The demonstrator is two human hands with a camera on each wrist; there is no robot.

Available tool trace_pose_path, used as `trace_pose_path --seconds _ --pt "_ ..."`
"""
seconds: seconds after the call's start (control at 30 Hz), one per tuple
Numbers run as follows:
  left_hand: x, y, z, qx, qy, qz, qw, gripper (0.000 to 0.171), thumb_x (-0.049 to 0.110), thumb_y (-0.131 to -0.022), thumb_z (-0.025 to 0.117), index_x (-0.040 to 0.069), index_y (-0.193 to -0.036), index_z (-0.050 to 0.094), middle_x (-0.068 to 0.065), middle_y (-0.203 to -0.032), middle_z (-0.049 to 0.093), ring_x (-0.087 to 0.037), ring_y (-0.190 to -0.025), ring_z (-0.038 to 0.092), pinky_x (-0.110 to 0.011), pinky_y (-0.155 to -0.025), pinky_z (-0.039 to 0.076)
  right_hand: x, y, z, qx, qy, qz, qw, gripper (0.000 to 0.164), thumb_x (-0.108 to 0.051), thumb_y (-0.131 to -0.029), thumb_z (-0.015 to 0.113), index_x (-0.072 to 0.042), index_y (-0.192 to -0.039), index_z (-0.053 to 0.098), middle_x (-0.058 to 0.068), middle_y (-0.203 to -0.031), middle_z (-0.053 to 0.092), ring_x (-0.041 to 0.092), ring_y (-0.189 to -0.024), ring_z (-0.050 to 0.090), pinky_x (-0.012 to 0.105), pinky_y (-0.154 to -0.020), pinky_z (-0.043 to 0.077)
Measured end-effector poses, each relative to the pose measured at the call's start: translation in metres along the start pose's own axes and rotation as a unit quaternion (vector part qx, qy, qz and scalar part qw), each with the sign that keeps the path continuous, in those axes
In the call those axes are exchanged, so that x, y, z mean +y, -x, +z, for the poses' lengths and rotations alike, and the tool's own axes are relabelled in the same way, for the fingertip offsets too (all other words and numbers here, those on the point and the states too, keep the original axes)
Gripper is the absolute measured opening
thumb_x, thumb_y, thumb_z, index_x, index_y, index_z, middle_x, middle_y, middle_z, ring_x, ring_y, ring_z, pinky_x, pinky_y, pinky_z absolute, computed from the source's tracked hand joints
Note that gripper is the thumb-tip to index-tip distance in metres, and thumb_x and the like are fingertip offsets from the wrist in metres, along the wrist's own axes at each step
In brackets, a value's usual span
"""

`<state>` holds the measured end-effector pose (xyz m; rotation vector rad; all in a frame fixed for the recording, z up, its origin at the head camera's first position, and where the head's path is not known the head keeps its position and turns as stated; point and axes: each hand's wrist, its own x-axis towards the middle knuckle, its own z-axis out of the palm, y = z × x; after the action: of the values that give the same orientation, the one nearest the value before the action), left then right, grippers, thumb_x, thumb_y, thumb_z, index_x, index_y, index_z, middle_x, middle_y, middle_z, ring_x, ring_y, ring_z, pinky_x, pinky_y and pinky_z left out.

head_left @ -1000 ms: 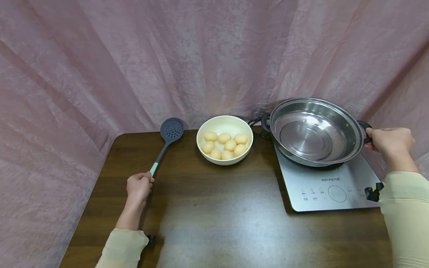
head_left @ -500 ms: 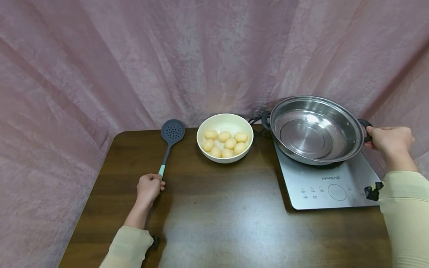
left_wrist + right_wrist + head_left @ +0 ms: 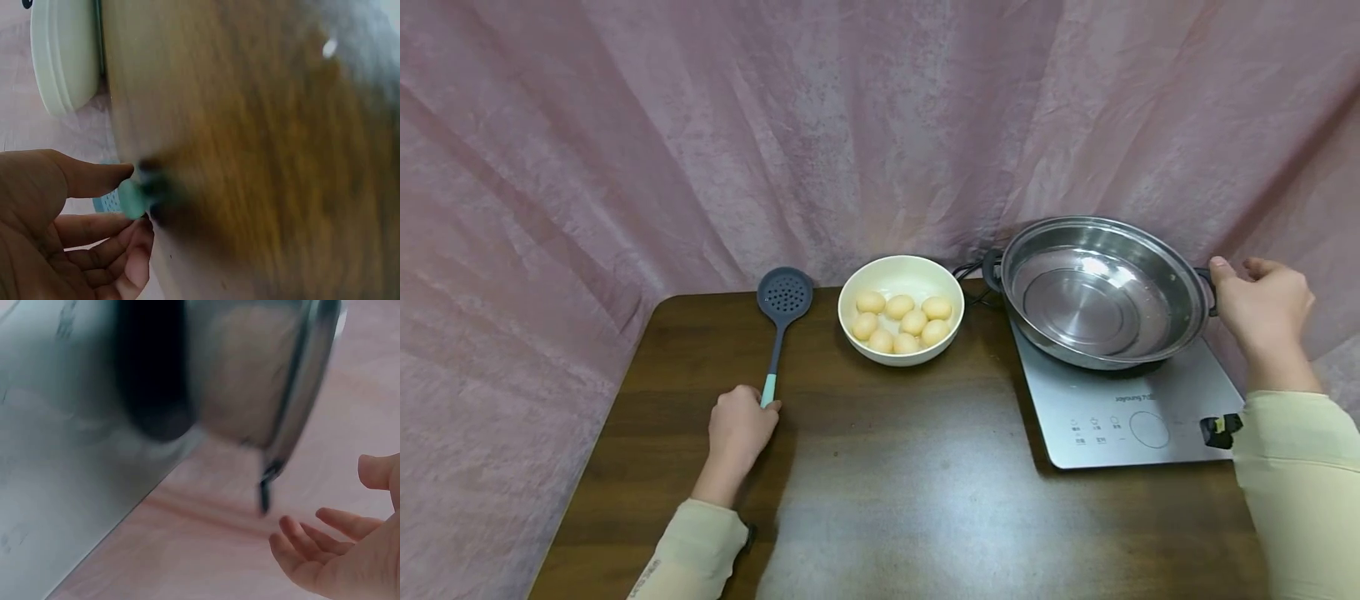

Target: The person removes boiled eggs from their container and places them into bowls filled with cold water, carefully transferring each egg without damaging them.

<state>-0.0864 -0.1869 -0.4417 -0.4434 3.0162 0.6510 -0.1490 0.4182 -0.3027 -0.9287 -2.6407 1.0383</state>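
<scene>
My left hand (image 3: 739, 425) has its thumb and forefinger on either side of the mint-green handle end of a grey skimmer (image 3: 785, 294). The perforated head of the skimmer rests at the table's back edge. In the left wrist view the handle end (image 3: 131, 199) lies between thumb and forefinger tips. On the right, my right hand (image 3: 1262, 308) hovers beside a stainless steel pot (image 3: 1078, 312), fingers loosely spread and apart from its dark side handle, as the right wrist view shows. A cream bowl (image 3: 901, 362) in the middle holds several pale yellow, egg-shaped things (image 3: 914, 322).
The pot sits on a silver induction cooker (image 3: 1097, 450) with touch controls along its front. Black cable (image 3: 973, 271) lies between bowl and pot. A pink curtain (image 3: 850, 125) hangs right behind the brown wooden table (image 3: 887, 492).
The skimmer's handle has swung to the right with my left hand, so it stands more upright in the view. My right hand has let go of the pot handle.
</scene>
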Motion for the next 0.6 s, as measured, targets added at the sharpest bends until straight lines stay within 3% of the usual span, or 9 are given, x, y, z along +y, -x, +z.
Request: trace_pose_path --seconds 0.23,0.3,0.37,0.5,0.6 --pt "0.006 0.002 -0.004 0.024 -0.032 0.03 0.9987 0.033 0.032 -0.081 0.07 0.006 -0.063 0.062 -0.01 -0.059 0.059 -0.024 -0.05 0.054 -0.034 -0.042 0.04 -0.038 0.039 0.009 0.07 -0.026 -0.124 0.99 0.064 -0.05 -0.088 0.05 -0.017 -0.142 0.04 0.015 -0.139 0.048 0.033 -0.129 0.041 0.05 -0.104 0.03" --pt "0.011 0.002 -0.01 0.049 -0.034 0.042 0.9974 0.035 0.035 -0.082 0.069 0.006 -0.064 0.062 -0.011 -0.06 0.059 -0.026 -0.052 0.056 -0.036 -0.043 0.041 -0.052 0.055 0.01 0.087 -0.04 -0.161 0.982 0.059 -0.045 -0.088 0.054 -0.018 -0.14 0.044 0.01 -0.141 0.048 0.031 -0.13 0.043 0.049 -0.107 0.03" --pt "0.019 0.002 -0.019 0.084 -0.031 0.062 0.994 0.035 0.037 -0.084 0.067 0.003 -0.075 0.067 -0.015 -0.069 0.063 -0.031 -0.059 0.06 -0.04 -0.047 0.046 -0.066 0.073 0.014 0.102 -0.052 -0.203 0.972 0.054 -0.041 -0.088 0.057 -0.02 -0.137 0.048 0.005 -0.139 0.051 0.026 -0.128 0.046 0.047 -0.107 0.031" --pt "0.042 -0.001 -0.042 0.159 -0.001 0.12 0.9799 0.046 0.04 -0.087 0.063 -0.001 -0.109 0.066 -0.022 -0.104 0.065 -0.039 -0.094 0.062 -0.052 -0.073 0.051 -0.088 0.112 0.022 0.116 -0.08 -0.284 0.949 0.049 -0.037 -0.085 0.064 -0.021 -0.13 0.056 -0.002 -0.133 0.056 0.016 -0.126 0.05 0.039 -0.106 0.036" --pt "0.064 -0.002 -0.058 0.19 0.022 0.156 0.9692 0.054 0.042 -0.089 0.059 0.001 -0.123 0.059 -0.024 -0.127 0.055 -0.041 -0.118 0.05 -0.057 -0.095 0.041 -0.102 0.137 0.035 0.125 -0.092 -0.353 0.923 0.048 -0.034 -0.083 0.068 -0.017 -0.128 0.059 0.001 -0.132 0.057 0.02 -0.126 0.05 0.039 -0.106 0.036"
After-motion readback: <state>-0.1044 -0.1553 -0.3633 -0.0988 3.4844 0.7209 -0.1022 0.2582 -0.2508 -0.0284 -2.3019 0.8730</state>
